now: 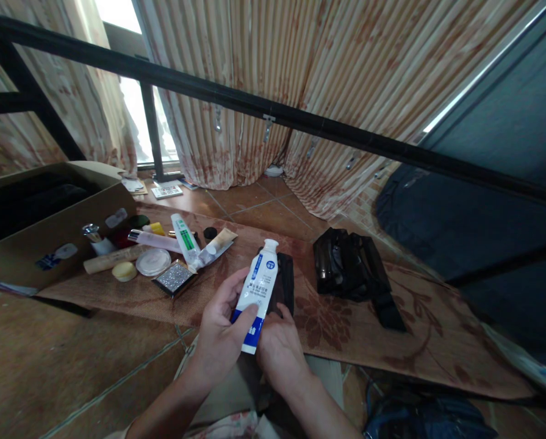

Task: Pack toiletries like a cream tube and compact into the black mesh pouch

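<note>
My left hand (224, 332) is closed around a white and blue squeeze tube (260, 286), its thumb pressed on the front. The tube tilts with its white cap at the far end. Close beside it, my right hand (279, 344) has its fingers curled at a flat black pouch (285, 277), partly hidden behind the tube. To the left lie a white and green tube (185, 239), a beige-capped tube (220, 242), a glittery compact (174, 278), a round clear-lidded jar (154, 262) and a small yellow jar (124, 271).
A cardboard box (85, 222) with dark contents stands at the left. On the patterned cloth (327, 317) at the right sits a black bag (350, 265) with a strap. A dark metal bar (236, 97) crosses ahead, before striped curtains (254, 49).
</note>
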`<action>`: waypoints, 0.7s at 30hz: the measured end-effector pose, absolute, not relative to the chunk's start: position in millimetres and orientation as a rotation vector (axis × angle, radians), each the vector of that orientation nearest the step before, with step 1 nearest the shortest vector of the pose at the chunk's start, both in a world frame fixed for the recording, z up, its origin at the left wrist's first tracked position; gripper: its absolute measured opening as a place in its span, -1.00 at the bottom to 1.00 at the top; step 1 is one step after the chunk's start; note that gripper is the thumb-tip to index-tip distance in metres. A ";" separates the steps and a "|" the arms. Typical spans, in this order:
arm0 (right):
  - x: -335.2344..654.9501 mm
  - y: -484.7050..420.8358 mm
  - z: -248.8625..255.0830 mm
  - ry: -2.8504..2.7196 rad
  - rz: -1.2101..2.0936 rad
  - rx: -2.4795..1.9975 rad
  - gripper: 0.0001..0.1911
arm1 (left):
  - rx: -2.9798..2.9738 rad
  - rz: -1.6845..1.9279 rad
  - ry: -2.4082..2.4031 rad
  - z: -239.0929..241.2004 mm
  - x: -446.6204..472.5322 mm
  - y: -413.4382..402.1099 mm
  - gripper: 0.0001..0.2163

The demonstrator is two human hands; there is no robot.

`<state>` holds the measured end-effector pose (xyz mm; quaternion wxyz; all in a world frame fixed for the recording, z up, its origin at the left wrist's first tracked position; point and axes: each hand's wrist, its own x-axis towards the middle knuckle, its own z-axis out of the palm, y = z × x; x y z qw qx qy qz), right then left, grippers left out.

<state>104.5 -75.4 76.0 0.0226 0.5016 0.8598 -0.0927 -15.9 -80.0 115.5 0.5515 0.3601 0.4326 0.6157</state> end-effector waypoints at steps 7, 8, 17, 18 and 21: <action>104.8 -77.3 79.1 2.678 -0.308 1.573 -0.69 | 0.857 1.451 1.039 112.9 -15.8 -80.6 -0.52; 104.7 -77.5 79.4 2.676 -0.310 1.574 -0.69 | 0.870 1.450 1.042 112.4 -16.0 -80.6 -0.53; 104.5 -76.7 77.0 2.679 -0.297 1.544 -0.70 | 0.838 1.465 1.054 111.9 -16.1 -81.0 -0.56; 104.5 -76.7 76.7 2.675 -0.301 1.548 -0.70 | 0.839 1.465 1.056 111.8 -16.2 -80.9 -0.56; 103.7 -76.8 76.7 2.661 -0.311 1.571 -0.69 | 0.847 1.445 1.068 110.7 -16.4 -80.6 -0.58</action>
